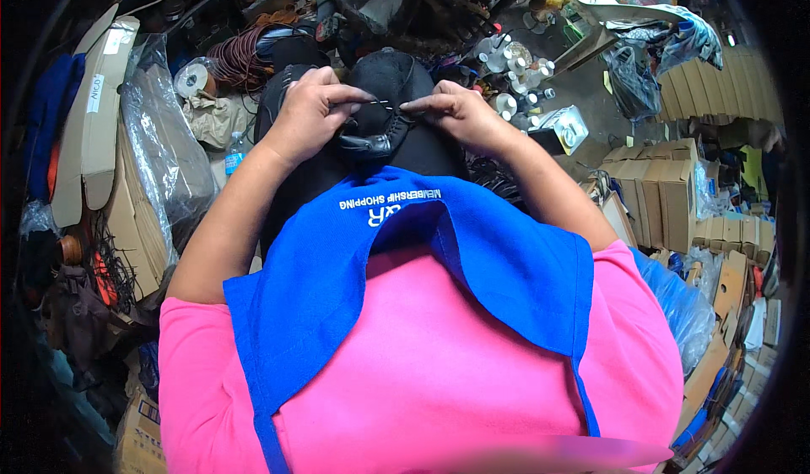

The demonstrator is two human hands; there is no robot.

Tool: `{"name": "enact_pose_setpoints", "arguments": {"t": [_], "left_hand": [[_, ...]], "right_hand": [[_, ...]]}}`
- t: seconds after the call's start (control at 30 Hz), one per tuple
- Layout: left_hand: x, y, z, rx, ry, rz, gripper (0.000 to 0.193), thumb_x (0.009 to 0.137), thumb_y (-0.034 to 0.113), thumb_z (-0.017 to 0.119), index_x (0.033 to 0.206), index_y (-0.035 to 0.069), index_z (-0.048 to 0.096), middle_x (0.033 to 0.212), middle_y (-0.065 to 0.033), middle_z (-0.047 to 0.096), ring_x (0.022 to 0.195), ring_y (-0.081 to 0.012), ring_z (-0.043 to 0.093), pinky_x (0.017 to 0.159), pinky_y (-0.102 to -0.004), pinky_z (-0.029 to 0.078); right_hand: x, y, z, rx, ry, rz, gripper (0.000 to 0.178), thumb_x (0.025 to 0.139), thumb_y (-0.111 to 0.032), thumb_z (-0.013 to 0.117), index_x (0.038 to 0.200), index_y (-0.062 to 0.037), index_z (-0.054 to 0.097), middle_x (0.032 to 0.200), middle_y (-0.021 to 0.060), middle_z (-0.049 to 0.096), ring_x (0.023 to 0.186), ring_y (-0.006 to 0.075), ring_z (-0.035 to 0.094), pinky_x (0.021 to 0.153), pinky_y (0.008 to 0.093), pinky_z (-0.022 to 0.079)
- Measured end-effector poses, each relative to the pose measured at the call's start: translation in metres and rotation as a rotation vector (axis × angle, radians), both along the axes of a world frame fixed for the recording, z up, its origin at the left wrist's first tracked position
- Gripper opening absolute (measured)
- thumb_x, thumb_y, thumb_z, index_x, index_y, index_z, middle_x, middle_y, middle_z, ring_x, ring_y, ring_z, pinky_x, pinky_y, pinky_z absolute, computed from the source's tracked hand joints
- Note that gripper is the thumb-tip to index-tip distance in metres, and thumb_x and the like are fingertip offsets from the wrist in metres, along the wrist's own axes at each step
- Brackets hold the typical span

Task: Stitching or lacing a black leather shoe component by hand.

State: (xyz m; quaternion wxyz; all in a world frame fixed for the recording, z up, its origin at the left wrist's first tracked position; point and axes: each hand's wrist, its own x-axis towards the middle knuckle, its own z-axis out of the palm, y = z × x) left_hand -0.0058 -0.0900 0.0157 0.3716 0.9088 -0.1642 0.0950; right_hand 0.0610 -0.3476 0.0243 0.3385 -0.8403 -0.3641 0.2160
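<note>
A black shoe (369, 146) rests on my lap, its glossy toe toward me. Just above it, my left hand (314, 107) pinches a thin, shiny needle-like piece (382, 102) at its fingertips. My right hand (462, 115) is a short way to the right of that piece, thumb and fingers pressed together beside the shoe's dark upper. Whatever those fingers hold is too small and dark to make out. A blue apron (498, 263) covers my chest and upper lap.
White bottles (510, 60) crowd the floor at the far right, near a white container (565, 128). Cardboard boxes (658, 191) are stacked on the right. A thread spool (194, 79), coiled brown cord (245, 56) and plastic-wrapped sheets (164, 136) lie to the left.
</note>
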Motion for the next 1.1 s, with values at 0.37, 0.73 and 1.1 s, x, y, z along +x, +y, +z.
{"name": "enact_pose_setpoints", "arguments": {"t": [0.37,0.73,1.1], "left_hand": [[0.007,-0.005,-0.006,0.091,0.163,-0.009,0.022,0.072,0.012,0.07,0.09,0.025,0.073,0.074,-0.0004,0.051,0.084,-0.0202,0.051,0.079,-0.0351,0.036],[0.01,-0.004,-0.011,0.096,0.111,-0.041,0.031,0.068,0.005,0.066,0.093,0.024,0.072,0.072,-0.0019,0.046,0.079,-0.0214,0.048,0.073,-0.0334,0.036],[0.029,-0.012,-0.013,-0.094,0.271,-0.12,0.021,0.07,0.006,0.071,0.087,0.017,0.073,0.069,-0.0044,0.048,0.072,-0.0199,0.05,0.065,-0.0299,0.041]], "right_hand": [[0.02,0.006,0.006,0.008,0.181,0.067,0.025,0.086,-0.008,0.057,0.108,-0.0153,0.069,0.087,0.0028,0.05,0.087,0.0151,0.049,0.083,0.0271,0.04],[0.025,0.004,0.0,0.034,0.223,0.077,0.026,0.084,-0.008,0.059,0.107,-0.0165,0.069,0.085,0.0039,0.052,0.087,0.0165,0.05,0.083,0.0275,0.04],[0.03,0.004,-0.01,0.076,0.269,0.082,0.031,0.08,-0.008,0.063,0.107,-0.0196,0.07,0.081,0.0047,0.054,0.083,0.0164,0.05,0.081,0.0282,0.042]]}}
